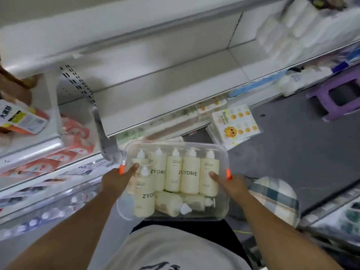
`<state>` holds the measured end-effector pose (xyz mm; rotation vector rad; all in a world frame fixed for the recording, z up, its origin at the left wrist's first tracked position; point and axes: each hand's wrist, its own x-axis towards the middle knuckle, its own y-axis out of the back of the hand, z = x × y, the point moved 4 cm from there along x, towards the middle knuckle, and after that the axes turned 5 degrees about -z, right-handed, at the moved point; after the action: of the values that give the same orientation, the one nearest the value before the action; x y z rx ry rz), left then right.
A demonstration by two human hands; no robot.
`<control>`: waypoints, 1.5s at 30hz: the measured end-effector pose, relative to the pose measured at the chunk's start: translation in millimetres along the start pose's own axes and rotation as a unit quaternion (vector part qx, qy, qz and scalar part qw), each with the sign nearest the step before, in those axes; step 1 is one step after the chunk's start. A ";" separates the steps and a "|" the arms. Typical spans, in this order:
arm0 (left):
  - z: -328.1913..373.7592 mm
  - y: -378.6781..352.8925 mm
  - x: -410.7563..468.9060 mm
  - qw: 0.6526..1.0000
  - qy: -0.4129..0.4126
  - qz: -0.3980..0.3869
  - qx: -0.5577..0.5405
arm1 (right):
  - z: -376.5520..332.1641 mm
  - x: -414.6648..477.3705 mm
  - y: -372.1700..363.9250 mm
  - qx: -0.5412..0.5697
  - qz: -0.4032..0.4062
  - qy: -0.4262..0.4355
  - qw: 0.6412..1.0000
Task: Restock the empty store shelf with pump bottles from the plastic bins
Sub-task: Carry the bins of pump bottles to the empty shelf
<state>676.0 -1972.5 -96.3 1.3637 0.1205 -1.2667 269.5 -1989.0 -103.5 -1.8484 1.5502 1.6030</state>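
Left hand (pixel 116 180) and right hand (pixel 232 184) grip the sides of a bin (pixel 175 143) of bottles (pixel 173 173); best carried level toward the shelf (pixel 165 90).

pump bottles (pixel 173 173) — black "ZYOME" lettering

White store shelf (pixel 165 88), grey floor (pixel 292 143) beside it, purple stool (pixel 339 98) standing on floor
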 end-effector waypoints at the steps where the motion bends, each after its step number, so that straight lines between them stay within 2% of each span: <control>1: -0.6 -2.2 5.7 1.000 0.007 -0.007 -0.001 | -4.9 7.9 -1.6 -0.010 -0.008 0.001 1.000; 11: -22.5 -40.5 49.6 0.983 0.160 -0.024 -0.083 | -70.8 105.4 -6.3 -0.122 -0.068 -0.002 0.990; 14: -29.5 -51.4 61.5 0.975 0.186 -0.011 -0.120 | -91.2 127.2 -12.4 -0.125 -0.079 -0.013 0.989; 19: -32.6 -64.1 91.2 0.973 0.184 -0.021 -0.139 | -107.7 173.5 -28.0 -0.148 -0.082 -0.017 0.985; 27: -20.3 -61.1 149.7 0.976 0.149 0.033 -0.154 | -138.6 212.0 -51.3 -0.126 -0.093 0.010 0.988; 29: -25.2 -69.7 169.3 0.976 0.153 0.009 -0.157 | -143.8 220.7 -59.4 -0.136 -0.104 0.012 0.985; 32: -38.1 -87.7 192.1 0.963 0.131 -0.077 -0.224 | -149.7 232.8 -67.8 -0.160 -0.146 -0.016 0.976; 35: -35.3 -92.3 195.6 0.949 0.114 -0.105 -0.273 | -152.9 238.5 -71.9 -0.126 -0.145 -0.042 0.981; 37: -27.5 -91.0 191.6 0.947 0.100 -0.089 -0.293 | -149.8 236.8 -75.2 -0.113 -0.132 -0.034 0.984; 40: -28.5 -97.7 176.2 0.962 0.075 -0.054 -0.258 | -145.5 227.1 -75.6 -0.114 -0.113 -0.001 0.987; 45: -16.9 -96.6 112.7 0.962 0.102 0.027 -0.252 | -146.8 196.9 -67.0 -0.200 -0.125 0.062 0.970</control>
<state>662.2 -1998.6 -242.8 1.0375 0.5117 -0.9594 373.6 -2176.2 -240.9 -2.2830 1.0298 1.8043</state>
